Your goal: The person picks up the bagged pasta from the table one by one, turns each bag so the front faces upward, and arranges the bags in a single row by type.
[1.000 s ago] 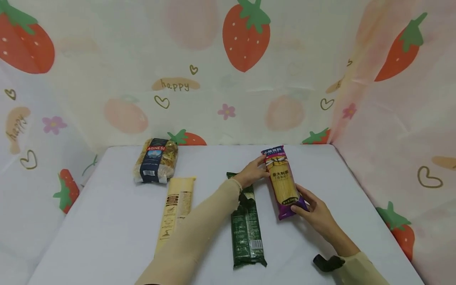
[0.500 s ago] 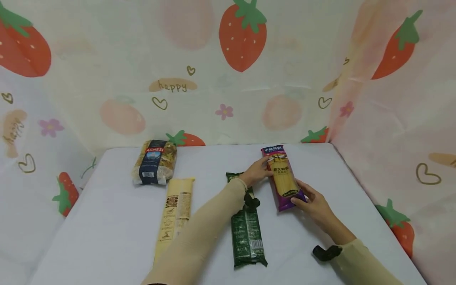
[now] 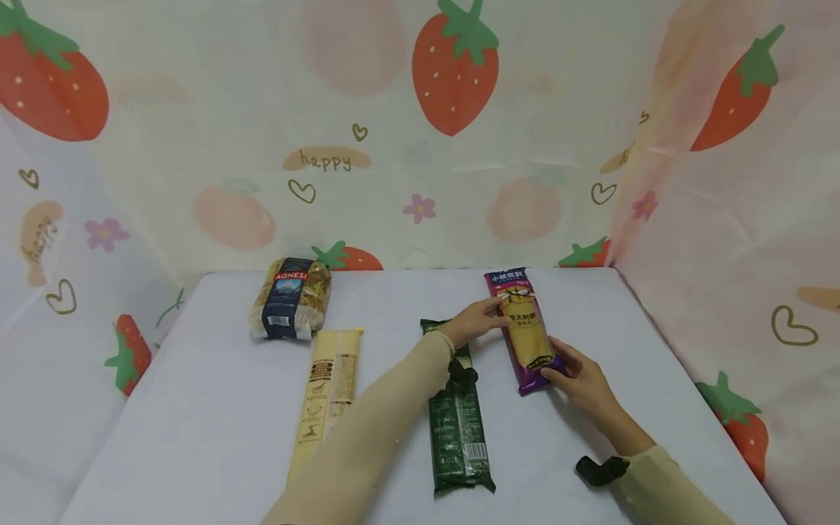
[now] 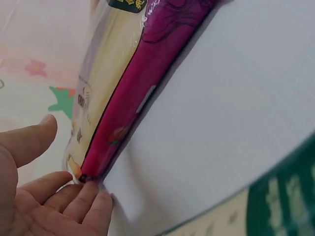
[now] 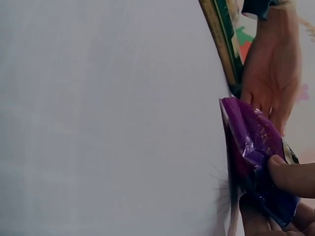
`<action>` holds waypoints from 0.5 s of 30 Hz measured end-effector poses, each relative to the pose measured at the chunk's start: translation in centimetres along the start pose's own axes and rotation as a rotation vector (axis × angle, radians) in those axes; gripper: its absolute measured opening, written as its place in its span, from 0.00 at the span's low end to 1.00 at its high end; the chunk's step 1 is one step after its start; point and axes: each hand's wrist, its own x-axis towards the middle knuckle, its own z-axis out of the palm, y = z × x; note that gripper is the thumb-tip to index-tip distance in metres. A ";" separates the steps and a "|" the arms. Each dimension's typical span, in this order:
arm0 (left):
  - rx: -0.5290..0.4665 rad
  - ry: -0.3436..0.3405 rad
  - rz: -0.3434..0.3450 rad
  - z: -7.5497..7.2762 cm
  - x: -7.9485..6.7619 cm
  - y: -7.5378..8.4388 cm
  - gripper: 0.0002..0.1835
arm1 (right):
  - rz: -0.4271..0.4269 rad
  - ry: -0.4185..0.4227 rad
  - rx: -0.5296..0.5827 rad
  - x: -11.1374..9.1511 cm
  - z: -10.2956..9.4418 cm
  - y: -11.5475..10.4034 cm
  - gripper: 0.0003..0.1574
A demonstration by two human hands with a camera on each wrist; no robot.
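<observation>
A purple pack of spaghetti (image 3: 525, 328) with a clear window lies at the right of the white table. With its thumb on top and its fingers under the edge, my right hand (image 3: 587, 379) pinches the pack's near right corner; the right wrist view shows the crumpled purple end (image 5: 256, 132) between them. From the left, my left hand (image 3: 469, 321) reaches across and touches the pack's side with extended fingers (image 4: 81, 201). Its thumb stands apart from the pack in the left wrist view. A dark green pack (image 3: 459, 437) lies partly hidden beneath the left wrist.
A yellow pack (image 3: 321, 394) lies left of the green one, partly covered by the left sleeve (image 3: 367, 430). Farther back on the left sits a bulky clear AGNESI pasta bag (image 3: 289, 299). Strawberry-printed cloth (image 3: 394, 211) walls the table's back and sides.
The spaghetti pack's near end has shifted slightly away from me, with the right hand still pinching it. My left hand has moved a little to the right along the pack's side.
</observation>
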 end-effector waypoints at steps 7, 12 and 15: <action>0.061 -0.030 0.029 -1.0 -1.0 -0.2 0.33 | 0.016 -0.002 -0.096 -0.3 0.0 -0.1 0.45; 0.074 -0.043 0.077 -2.3 -1.8 -0.3 0.30 | -0.001 -0.005 -0.162 -0.4 0.0 -0.5 0.45; 0.080 -0.044 0.114 -3.0 -2.4 -0.4 0.29 | -0.009 0.005 -0.209 -0.8 0.2 -1.0 0.46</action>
